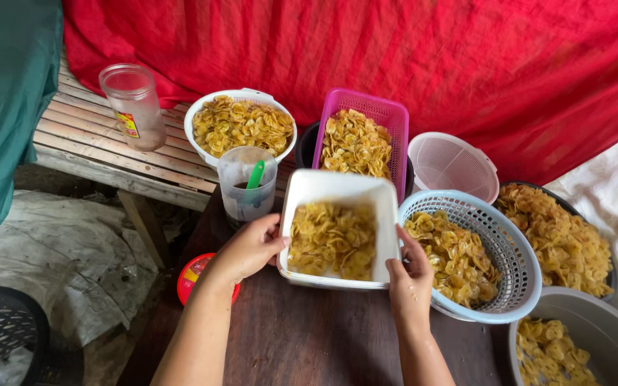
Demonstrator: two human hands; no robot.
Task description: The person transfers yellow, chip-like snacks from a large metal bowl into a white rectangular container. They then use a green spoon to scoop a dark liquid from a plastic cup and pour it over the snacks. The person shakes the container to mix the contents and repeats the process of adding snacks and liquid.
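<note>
Both hands grip the white rectangular tub (337, 236) of yellow chips, held tilted just above the dark tabletop (302, 343): left hand (248, 250) with fingers closed on its left wall, right hand (410, 275) with fingers closed on its right wall. Judged step: tub being handled between the surrounding baskets; any further move calls for a level, two-handed hold to avoid spilling. Labels: clear jar (136, 106) on the slatted bench carries a small yellow-red label; red lid (193, 275) with yellow mark lies beneath the left wrist.
</note>
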